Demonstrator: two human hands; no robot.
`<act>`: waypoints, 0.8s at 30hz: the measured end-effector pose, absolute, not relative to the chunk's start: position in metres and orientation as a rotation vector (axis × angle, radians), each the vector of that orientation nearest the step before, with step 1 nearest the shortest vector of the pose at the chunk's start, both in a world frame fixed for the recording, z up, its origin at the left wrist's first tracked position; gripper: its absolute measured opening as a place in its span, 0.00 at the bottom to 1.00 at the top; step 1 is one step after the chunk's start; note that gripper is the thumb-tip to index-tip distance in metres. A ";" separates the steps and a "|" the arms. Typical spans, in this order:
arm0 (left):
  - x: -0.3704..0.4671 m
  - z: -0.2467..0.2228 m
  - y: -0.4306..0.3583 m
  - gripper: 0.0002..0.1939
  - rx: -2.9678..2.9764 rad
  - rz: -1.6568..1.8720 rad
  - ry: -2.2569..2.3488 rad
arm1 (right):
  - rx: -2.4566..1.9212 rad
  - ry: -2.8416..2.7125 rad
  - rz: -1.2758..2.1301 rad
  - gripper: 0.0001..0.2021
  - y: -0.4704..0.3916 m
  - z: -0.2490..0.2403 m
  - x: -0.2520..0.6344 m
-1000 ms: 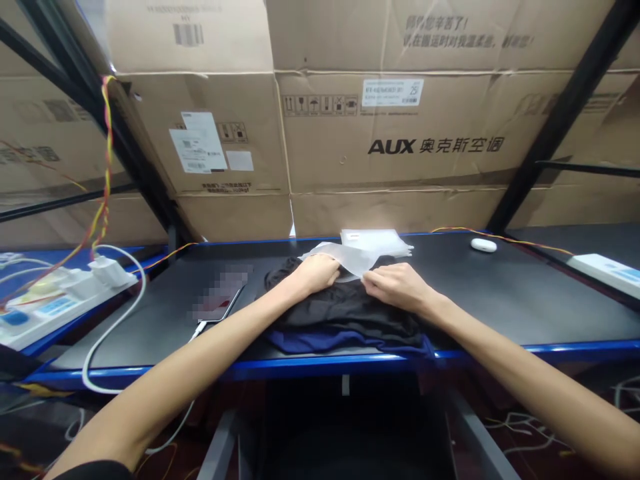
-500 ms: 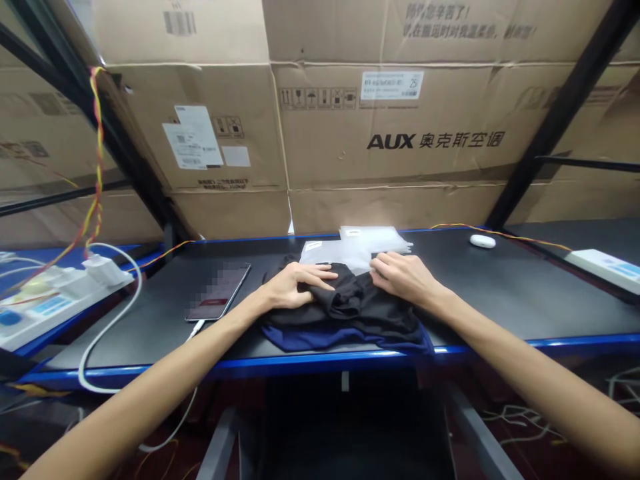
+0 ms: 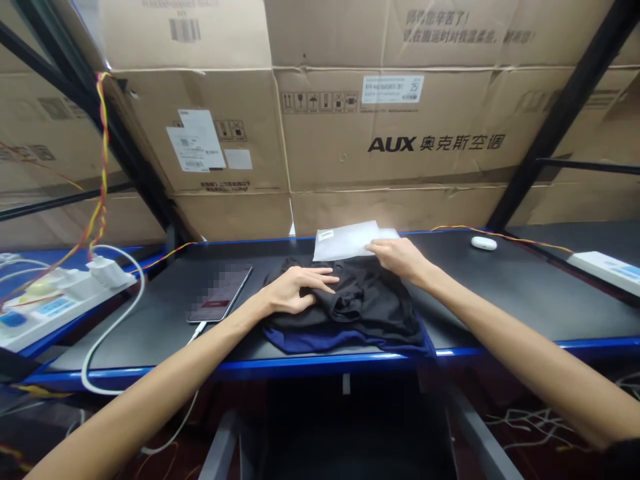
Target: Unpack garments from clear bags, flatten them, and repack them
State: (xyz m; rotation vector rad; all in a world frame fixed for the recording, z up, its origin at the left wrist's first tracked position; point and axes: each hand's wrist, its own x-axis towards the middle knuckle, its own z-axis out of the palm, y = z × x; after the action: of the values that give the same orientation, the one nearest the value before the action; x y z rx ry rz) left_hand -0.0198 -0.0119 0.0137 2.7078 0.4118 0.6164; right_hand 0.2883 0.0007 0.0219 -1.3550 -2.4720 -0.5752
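Note:
Black cloth (image 3: 380, 307) lies bunched near the table's front edge, with dark blue cloth (image 3: 320, 339) showing beneath it. My left hand (image 3: 297, 290) rests on the left part of the black cloth, its fingers spread. Behind the cloth, my right hand (image 3: 397, 257) pinches the right end of a translucent white bag (image 3: 345, 241) that bears a small label. Part of another pale bag (image 3: 389, 233) shows behind my right fingers.
A phone (image 3: 220, 293) with a white cable lies left of the cloth. White power strips (image 3: 65, 300) stand at both sides. A white earphone case (image 3: 484, 243) sits at the back right. Cardboard boxes (image 3: 400, 167) line the rear, between black metal posts.
My right hand has moved slightly back, closed on the labelled bag, which is now lifted and shifted from where it lay on the cloth. My left hand has stayed on the cloth.

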 end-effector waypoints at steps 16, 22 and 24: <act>-0.016 0.020 -0.014 0.32 2.833 0.558 0.546 | -1.711 -2.185 -0.369 0.20 0.022 0.008 0.350; 0.005 0.036 -0.017 0.24 3.037 0.507 0.982 | -1.289 -2.265 -0.270 0.17 -0.008 0.011 0.331; 0.019 0.042 -0.025 0.21 3.097 0.514 1.207 | -1.219 -2.324 -0.208 0.16 -0.018 0.010 0.325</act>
State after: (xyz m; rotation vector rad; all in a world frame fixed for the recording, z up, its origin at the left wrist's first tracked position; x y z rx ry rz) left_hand 0.0191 -0.0249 0.0421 3.0973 1.2066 0.5138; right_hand 0.3247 -0.0176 0.0104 -1.2187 -2.3243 -0.2077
